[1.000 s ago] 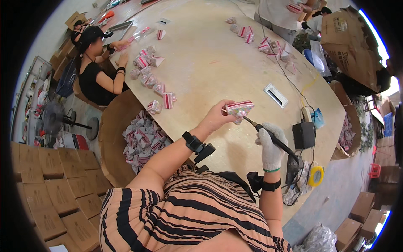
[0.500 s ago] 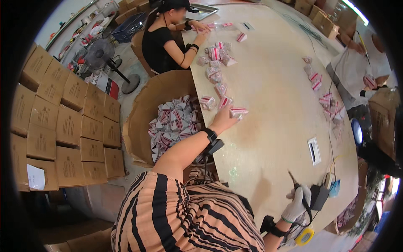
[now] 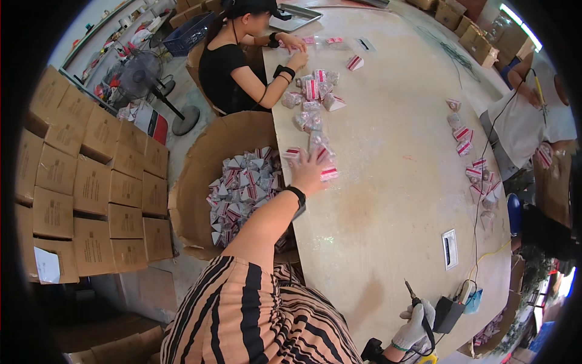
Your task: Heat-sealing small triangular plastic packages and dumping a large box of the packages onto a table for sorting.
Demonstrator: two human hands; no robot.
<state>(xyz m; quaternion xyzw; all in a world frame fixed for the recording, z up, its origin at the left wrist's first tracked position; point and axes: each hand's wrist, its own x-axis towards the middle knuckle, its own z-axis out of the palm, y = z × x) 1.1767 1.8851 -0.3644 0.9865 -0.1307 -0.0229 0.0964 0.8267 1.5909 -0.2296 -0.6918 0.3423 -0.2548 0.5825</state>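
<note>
- Red-and-white striped small packet [image 3: 328,174] lies on the pale table [image 3: 394,200], centre of frame, just right of the left hand's fingertips; its long axis runs roughly left-right in the frame.
- Left hand [image 3: 310,171] reaches up from the lower middle, black wrist strap on, fingers spread and resting over clear-wrapped packets; touching them, not closed around any that I can see.
- More packets [image 3: 312,103] trail from that hand toward upper centre, ending by a co-worker in a black top [image 3: 227,73] seated at the table's upper left edge.
- Left hand is far nearer the striped packet than the right hand; packet sits at the fingertips, slightly right and below them in frame.
- Right hand [image 3: 413,324], white glove, lower right of frame, clenched around a thin pen-like tool [image 3: 412,292] with its tip pointing up-left, well apart from the packets.
- Black box unit [image 3: 447,313] with cable just right of the gloved hand.
- Big round cardboard bin [image 3: 200,176], left of the table edge, is filled with packets.
- Stacked brown cartons [image 3: 91,182] far left; standing fan [image 3: 142,79] upper left.
- Another person [image 3: 527,121] at right edge, with a row of packets [image 3: 470,151] nearby.
</note>
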